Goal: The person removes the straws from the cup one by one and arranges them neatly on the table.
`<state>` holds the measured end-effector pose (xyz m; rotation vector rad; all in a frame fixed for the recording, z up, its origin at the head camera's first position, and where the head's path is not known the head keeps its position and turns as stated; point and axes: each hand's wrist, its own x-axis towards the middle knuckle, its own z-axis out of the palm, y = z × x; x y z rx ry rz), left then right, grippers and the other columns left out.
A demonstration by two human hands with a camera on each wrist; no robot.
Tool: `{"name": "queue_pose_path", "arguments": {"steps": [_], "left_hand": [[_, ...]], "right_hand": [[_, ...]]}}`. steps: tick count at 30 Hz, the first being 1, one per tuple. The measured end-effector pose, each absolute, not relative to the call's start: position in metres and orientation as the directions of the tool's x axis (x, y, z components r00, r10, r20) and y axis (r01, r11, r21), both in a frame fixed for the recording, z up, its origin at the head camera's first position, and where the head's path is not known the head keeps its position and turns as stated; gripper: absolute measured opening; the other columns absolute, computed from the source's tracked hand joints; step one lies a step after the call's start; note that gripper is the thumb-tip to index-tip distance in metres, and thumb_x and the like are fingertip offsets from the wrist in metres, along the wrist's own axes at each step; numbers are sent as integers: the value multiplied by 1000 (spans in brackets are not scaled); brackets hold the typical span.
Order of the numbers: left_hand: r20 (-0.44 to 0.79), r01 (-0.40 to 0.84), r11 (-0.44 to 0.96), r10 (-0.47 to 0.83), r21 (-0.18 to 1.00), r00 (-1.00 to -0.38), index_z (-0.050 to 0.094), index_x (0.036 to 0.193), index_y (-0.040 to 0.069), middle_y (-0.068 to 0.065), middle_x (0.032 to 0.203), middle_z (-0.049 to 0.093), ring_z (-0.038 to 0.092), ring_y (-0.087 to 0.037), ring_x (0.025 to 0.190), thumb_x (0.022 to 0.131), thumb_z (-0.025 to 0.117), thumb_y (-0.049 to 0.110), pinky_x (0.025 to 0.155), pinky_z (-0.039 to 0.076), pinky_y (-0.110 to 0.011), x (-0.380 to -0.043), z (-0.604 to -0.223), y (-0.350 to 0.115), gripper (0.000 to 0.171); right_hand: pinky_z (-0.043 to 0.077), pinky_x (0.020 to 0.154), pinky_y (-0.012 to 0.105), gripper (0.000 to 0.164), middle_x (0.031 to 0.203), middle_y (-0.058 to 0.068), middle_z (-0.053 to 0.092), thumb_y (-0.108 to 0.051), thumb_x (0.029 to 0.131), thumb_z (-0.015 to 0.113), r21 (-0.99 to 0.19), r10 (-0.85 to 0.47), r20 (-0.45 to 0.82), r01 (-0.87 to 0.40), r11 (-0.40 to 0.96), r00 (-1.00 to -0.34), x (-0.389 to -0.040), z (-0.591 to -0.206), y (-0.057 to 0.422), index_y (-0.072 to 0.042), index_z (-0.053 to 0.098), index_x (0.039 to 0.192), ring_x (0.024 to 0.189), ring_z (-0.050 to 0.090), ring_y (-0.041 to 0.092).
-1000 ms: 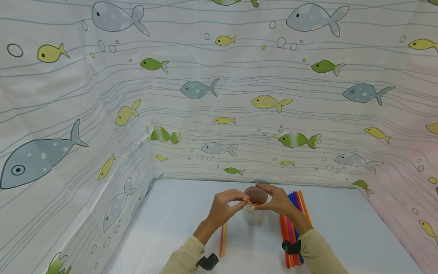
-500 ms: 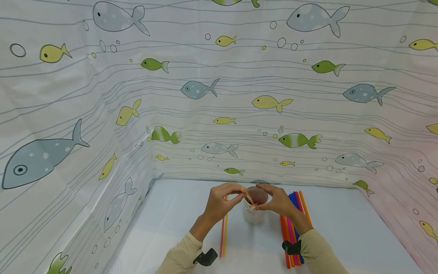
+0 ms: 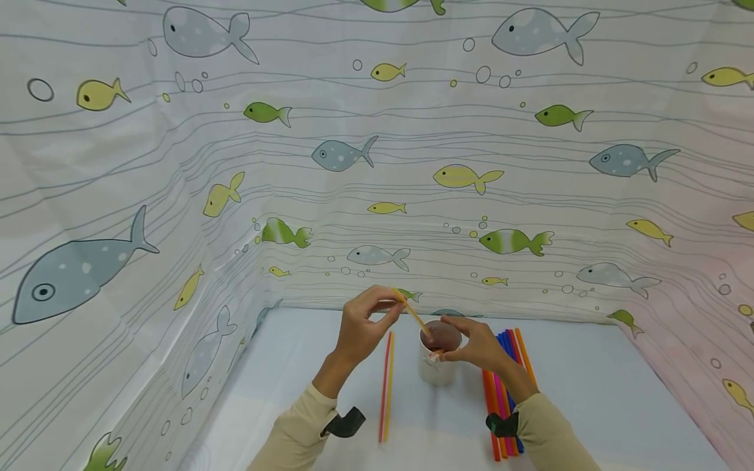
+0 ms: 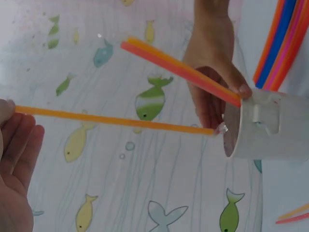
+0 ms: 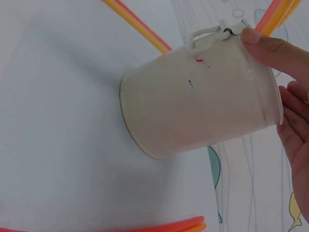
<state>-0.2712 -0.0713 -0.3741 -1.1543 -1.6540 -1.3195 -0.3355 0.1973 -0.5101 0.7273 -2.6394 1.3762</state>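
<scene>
My left hand (image 3: pixel 360 330) pinches the top end of an orange-yellow straw (image 3: pixel 414 315). The straw slants down to the mouth of a white canister (image 3: pixel 437 371), and a small shiny clear bit (image 4: pixel 221 128) shows at its lower end in the left wrist view. My right hand (image 3: pixel 480 343) holds the canister by the rim, thumb on the near side and fingers at the far side. Beside that thumb, a red straw (image 4: pixel 181 76) and an orange one lean out of the opening. A wire clasp (image 5: pixel 205 38) sits on the canister's side.
On the white table, two thin straws (image 3: pixel 383 396), red and yellow, lie left of the canister. Several straws (image 3: pixel 501 415) in orange, red, pink and blue lie to its right, partly beneath my right forearm. A fish-patterned sheet (image 3: pixel 377 229) surrounds the table.
My left hand has moved up and left from the canister's rim, and a longer stretch of the orange-yellow straw now shows. My right hand and the canister stay put.
</scene>
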Motion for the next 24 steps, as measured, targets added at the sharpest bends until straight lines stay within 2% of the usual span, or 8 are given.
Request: {"name": "queue_pose_path", "arguments": {"steps": [8,11,18,24], "left_hand": [[939,949,101,148,300,-312,63,94,-9,-19,91,65,67,-26,87,76,67,-24,76,60,-38,-266,-345,-87,24],[933,940,103,131,324,-336,62,98,-10,-20,94,65,66,-27,90,79,64,-24,78,60,-40,-268,-340,-95,23],[819,822,14,75,569,-569,62,107,-6,-21,100,66,67,-28,96,92,58,-10,84,58,-34,-291,-360,-114,15],[683,681,-49,37,731,-730,60,109,-10,-24,101,63,66,-34,95,96,59,0,82,59,-36,-310,-391,-119,16]], "right_hand": [[42,104,52,81,133,1,59,-38,65,91,-763,-373,275,-438,475,-886,-335,-508,197,-18,58,137,129,50,29],[42,105,49,81,133,-1,60,-36,65,92,-765,-369,283,-440,470,-885,-335,-508,198,-17,59,136,129,50,27],[43,104,48,83,135,2,58,-37,66,91,-753,-383,285,-453,478,-879,-335,-509,197,-12,57,138,129,49,29],[43,103,49,83,134,4,59,-36,66,91,-751,-384,301,-465,468,-873,-333,-508,196,-11,57,137,129,50,31]]}}
